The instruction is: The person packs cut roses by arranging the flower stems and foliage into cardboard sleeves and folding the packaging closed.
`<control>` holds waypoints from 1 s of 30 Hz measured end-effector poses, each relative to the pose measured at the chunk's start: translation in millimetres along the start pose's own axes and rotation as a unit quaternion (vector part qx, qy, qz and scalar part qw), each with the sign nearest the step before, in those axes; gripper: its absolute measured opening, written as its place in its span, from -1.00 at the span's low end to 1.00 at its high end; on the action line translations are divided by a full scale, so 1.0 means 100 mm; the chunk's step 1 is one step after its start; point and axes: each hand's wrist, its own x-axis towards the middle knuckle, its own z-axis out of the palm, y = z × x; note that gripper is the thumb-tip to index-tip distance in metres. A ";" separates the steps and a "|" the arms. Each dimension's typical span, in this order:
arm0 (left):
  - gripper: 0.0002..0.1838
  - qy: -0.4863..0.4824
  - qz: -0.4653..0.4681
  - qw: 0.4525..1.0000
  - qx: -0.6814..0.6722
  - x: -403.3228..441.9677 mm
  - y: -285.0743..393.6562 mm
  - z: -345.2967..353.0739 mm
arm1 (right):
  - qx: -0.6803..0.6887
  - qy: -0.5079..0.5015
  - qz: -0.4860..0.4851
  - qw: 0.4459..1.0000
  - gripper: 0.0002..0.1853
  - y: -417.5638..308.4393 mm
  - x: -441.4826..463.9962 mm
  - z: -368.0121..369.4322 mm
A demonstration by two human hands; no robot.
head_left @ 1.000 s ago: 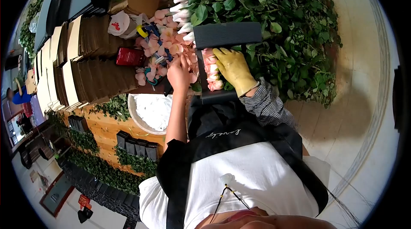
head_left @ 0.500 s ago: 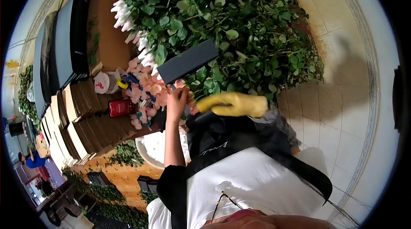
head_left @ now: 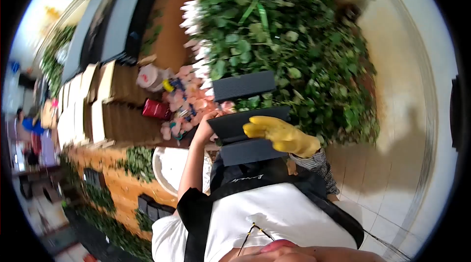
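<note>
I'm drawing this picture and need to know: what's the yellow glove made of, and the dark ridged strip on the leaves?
Yellow glove: probably rubber; looks smooth, faintly shiny. Dark ridged strip: perhaps corrugated cardboard, maybe plastic; matte, with fine parallel ridges.

Apron (head_left: 245, 185): we make out white script, apparently "lovely".
White roll (head_left: 148, 76): red mark, too blurred for us.

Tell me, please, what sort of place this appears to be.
Probably a flower-packing workroom: a large heap of leaves, scattered pink petals beside it, and stacks of brown cardboard all suggest it.
</note>
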 end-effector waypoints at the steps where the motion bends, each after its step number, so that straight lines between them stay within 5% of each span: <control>1: -0.69 0.055 -0.029 0.997 0.042 -0.13 0.12 -0.04 | -0.170 0.003 0.090 0.981 -0.14 -0.10 0.23 -0.01; 2: -0.66 0.113 -0.062 0.988 0.082 -0.23 0.19 -0.12 | -0.350 -0.013 0.106 0.931 -0.20 -0.09 0.46 -0.07; 4: -0.67 0.210 0.040 0.971 0.110 -0.53 0.24 -0.40 | -0.674 -0.006 0.076 0.735 -0.27 0.28 0.80 -0.37; 6: -0.69 0.388 0.074 0.870 0.295 -1.00 0.76 -0.63 | -0.783 -0.030 0.086 0.616 -0.30 0.65 0.82 -0.52; 8: -0.77 0.520 0.180 0.751 0.364 -1.34 1.06 -1.02 | -0.827 -0.050 0.015 0.560 -0.31 0.77 0.78 -0.56; 10: -0.73 0.573 0.112 0.686 0.435 -1.59 1.33 -1.37 | -0.821 -0.060 0.038 0.567 -0.30 0.72 0.80 -0.52; 12: -0.54 0.626 0.095 0.522 0.571 -1.56 1.28 -1.83 | -0.800 -0.063 0.067 0.592 -0.31 0.71 0.81 -0.52; 13: -0.40 0.634 0.047 0.532 0.559 -1.54 1.26 -1.99 | -0.800 -0.060 0.057 0.594 -0.31 0.74 0.81 -0.54; 16: -0.31 0.629 -0.027 0.444 0.637 -1.40 1.16 -2.28 | -0.792 -0.046 0.058 0.606 -0.31 0.78 0.80 -0.56; 18: -0.26 0.605 -0.037 0.475 0.638 -1.31 1.06 -2.33 | -0.782 -0.038 0.067 0.619 -0.32 0.78 0.78 -0.56; 20: -0.27 0.593 -0.071 0.449 0.664 -1.28 1.11 -2.27 | -0.782 -0.032 0.076 0.618 -0.32 0.79 0.77 -0.56; 21: -0.42 0.596 -0.054 0.409 0.689 -1.27 1.13 -2.26 | -0.782 -0.027 0.081 0.617 -0.32 0.80 0.76 -0.55; 26: -0.84 0.624 -0.007 0.447 0.641 -1.31 1.20 -2.20 | -0.781 -0.015 0.060 0.621 -0.34 0.83 0.74 -0.55; 28: -0.77 0.666 0.133 0.416 0.605 -1.48 1.36 -1.95 | -0.782 -0.007 0.056 0.621 -0.33 0.89 0.71 -0.60; 29: -0.70 0.664 0.161 0.431 0.589 -1.57 1.50 -1.66 | -0.788 -0.006 0.036 0.615 -0.32 0.88 0.69 -0.62; 30: -0.69 0.629 0.148 0.521 0.558 -1.57 1.48 -1.42 | -0.789 0.011 0.017 0.614 -0.32 0.93 0.66 -0.60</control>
